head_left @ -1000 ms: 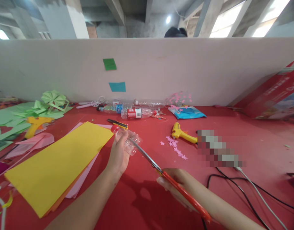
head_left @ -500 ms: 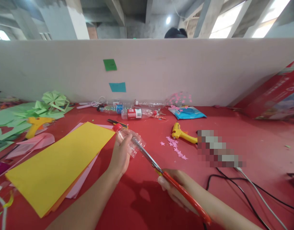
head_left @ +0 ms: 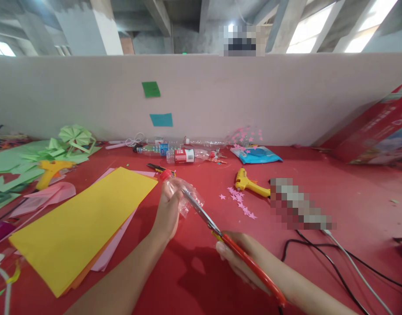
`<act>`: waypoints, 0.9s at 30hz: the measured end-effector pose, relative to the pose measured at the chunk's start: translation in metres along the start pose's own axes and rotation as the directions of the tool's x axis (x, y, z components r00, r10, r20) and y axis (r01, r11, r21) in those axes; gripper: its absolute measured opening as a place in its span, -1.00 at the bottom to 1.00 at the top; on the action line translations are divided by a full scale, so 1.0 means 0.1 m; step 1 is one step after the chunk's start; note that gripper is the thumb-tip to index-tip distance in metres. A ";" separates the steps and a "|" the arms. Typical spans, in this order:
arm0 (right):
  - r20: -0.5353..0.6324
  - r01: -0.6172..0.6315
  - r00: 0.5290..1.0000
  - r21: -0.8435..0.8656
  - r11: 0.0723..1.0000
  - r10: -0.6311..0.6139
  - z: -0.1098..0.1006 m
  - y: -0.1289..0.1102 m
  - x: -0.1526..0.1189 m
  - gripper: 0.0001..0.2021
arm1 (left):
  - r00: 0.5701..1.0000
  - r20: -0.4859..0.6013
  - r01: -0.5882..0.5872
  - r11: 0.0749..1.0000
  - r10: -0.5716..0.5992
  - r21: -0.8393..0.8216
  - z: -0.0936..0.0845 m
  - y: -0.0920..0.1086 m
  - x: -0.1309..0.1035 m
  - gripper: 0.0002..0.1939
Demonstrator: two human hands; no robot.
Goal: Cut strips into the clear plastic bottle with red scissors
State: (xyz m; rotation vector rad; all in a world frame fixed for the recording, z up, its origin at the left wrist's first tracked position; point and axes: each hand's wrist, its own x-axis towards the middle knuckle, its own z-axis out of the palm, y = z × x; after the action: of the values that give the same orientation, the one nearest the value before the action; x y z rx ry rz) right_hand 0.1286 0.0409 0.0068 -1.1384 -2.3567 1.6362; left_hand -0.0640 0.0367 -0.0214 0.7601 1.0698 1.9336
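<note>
Above the red table (head_left: 358, 210): red-capped clear plastic bottle (head_left: 191, 189)
Left hand (head_left: 168, 213): closed around the bottle
Right hand (head_left: 232, 261): curled tight on red-handled scissors (head_left: 253, 269), blades (head_left: 201, 211) at the bottle

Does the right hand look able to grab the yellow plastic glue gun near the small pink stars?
Probably not straight away: the right hand is gripping the red-handled metal scissors. Otherwise, no object seems to block its way to the glue gun.
</note>
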 end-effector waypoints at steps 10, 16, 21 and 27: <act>-0.002 -0.061 0.998 0.051 0.997 0.061 0.03 0.07 0.07 -0.56 | 1.000 0.018 -0.024 0.999 0.023 0.039 0.01 0.01 -0.01 -0.79; 0.030 -0.110 0.994 0.126 0.986 0.107 0.01 0.00 0.01 -0.51 | 1.000 0.017 -0.017 0.997 0.016 0.078 -0.02 -0.03 -0.01 -0.78; 0.028 -0.050 0.999 0.131 0.990 0.046 -0.01 -0.02 -0.02 -0.43 | 0.998 0.053 -0.042 0.989 0.035 0.144 -0.06 -0.13 -0.03 -0.71; 0.012 -0.066 0.998 0.159 0.985 0.065 0.02 0.00 0.02 -0.45 | 0.999 0.041 -0.033 0.990 0.028 0.136 -0.09 -0.15 -0.02 -0.67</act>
State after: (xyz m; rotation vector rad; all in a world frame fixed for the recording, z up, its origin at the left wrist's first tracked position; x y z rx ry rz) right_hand 0.1261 0.0400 0.0055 -1.1929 -2.1674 1.8141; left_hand -0.0647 0.0360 -0.0387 0.8907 1.1823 1.8778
